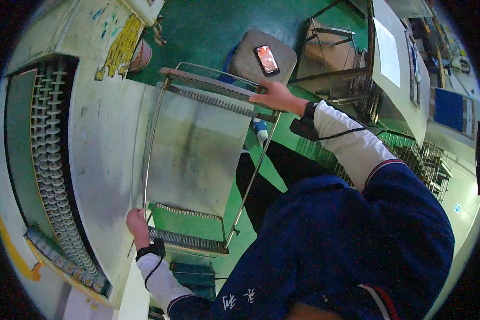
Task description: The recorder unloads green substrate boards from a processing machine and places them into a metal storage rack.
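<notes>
A metal rack (213,103) with thin side rods and slotted bars at both ends is held up in front of my body. My left hand (138,225) is closed around its near left corner, where the rod meets the lower slotted bar. My right hand (279,98) grips the far right end, thumb over the upper bar and the other fingers partly hidden behind it. Through the frame I see a dull grey metal sheet (192,154); whether the rack touches it, I cannot tell. No boards show in the slots.
On the left stands a machine with rows of pale rollers (53,160) in an opening. A lit phone (266,60) lies on a grey padded stool (242,53) beyond the rack. To the right are a dark metal-framed cart (333,72) and more wire racks (416,160).
</notes>
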The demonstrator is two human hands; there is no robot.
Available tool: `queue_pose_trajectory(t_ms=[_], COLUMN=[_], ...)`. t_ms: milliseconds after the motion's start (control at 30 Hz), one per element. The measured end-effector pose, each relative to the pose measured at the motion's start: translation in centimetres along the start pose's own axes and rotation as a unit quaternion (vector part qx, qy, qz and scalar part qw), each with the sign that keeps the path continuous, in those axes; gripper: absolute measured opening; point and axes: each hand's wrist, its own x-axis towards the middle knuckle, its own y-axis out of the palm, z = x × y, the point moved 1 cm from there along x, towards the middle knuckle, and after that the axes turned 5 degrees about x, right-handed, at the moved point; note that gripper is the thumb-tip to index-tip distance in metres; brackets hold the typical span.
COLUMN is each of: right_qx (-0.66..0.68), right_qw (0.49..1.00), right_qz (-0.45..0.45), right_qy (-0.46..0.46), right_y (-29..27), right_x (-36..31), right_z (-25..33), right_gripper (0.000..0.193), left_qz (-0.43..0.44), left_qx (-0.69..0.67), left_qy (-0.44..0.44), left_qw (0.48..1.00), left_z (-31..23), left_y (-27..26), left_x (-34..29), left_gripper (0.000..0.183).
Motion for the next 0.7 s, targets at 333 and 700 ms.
queue_pose_trajectory(t_ms=[333, 700], right_qx=[-0.005, 0.068], right_qw=[0.999, 0.997], right_qz=[0.045, 0.042], right_qy=[0.029, 0.006], right_y=[0.7, 0.9], right_x=[0.9, 0.3], right_z=[-0.9, 0.7], right_gripper=[0.056, 0.043], left_qz=[0.000, 0.037], left_qx=[-0.011, -0.378], left_qy=[0.077, -0.391], left_qw=[0.997, 0.838], left_z=[2.4, 5.0], left_y=[0.8, 7.8], left_x=[0.2, 0.6], left_gripper=[0.025, 0.041])
